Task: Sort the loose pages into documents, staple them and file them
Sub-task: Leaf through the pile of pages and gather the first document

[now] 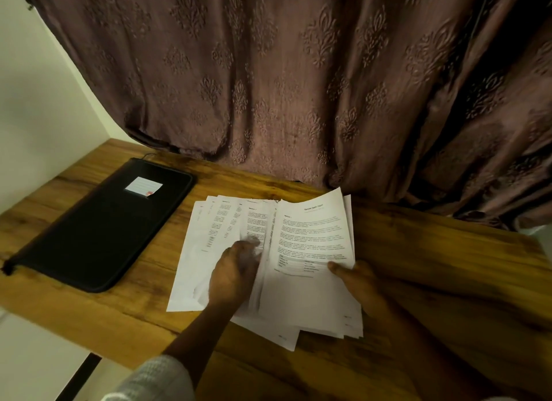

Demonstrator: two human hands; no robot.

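Head camera looked down on the loose pages (227, 221), fanned out on the wooden table (448, 266) right in front of the person. The top sheet (310, 239) carried a title at upper right that began "Sample"; the rest was too soft to read. A bold heading on the left looked like "Section", its number unclear, and the body text and the small table of rows low on the sheet were only grey lines.

The right hand (355, 278) pinched the right-hand sheaf, thumb pressed on top near the lower edge and fingers hidden under the paper. The left hand (236, 269) lay among the fanned sheets with its fingertips smeared by blur, so I could not tell whether it pinched a page or just pressed on it.

A black zip folder (98, 236) lay closed at the left, well apart from the pages, and its white label card (143, 186) had lines too small to read. A grey knit sleeve (155, 379) was cut off at the bottom. A brown patterned curtain (298, 72) hid the table's far edge.
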